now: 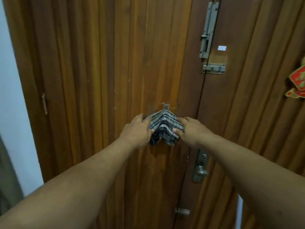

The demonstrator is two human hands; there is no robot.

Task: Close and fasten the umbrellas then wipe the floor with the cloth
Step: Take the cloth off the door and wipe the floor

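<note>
Both hands on the checked cloth at the door

Nearest, two bare forearms reach up and forward from the bottom corners of the view and converge toward the middle. The left hand (pixel 137 128) grips the left side of a checked cloth (pixel 163 124), its thumb curled onto the front of the fabric and its fingers going behind the cloth's left edge. The right hand (pixel 189 129) mirrors it on the right side, thumb pressed into the folds and fingers curled round the edge. Between the two hands the cloth, striped in grey, white and dark blue, rises to a peak and hangs in bunched folds below the thumbs. Its peak sits right at a small metal hook (pixel 165 106) fixed to the wooden door (pixel 99 80); whether the cloth is caught on the hook cannot be told.

Behind the cloth, the door is made of vertical brown planks. Below and to the right of the right forearm is a grey lever handle (pixel 200 169) on its plate, and lower still a small metal fitting (pixel 182 211). Higher on the right, a long grey bolt (pixel 208 28) runs vertically, with a hasp (pixel 214 68) just under it. A red and gold ornament (pixel 297 83) hangs at the far right edge. At the far left, a pale blue wall (pixel 11 96) borders the door frame
</note>
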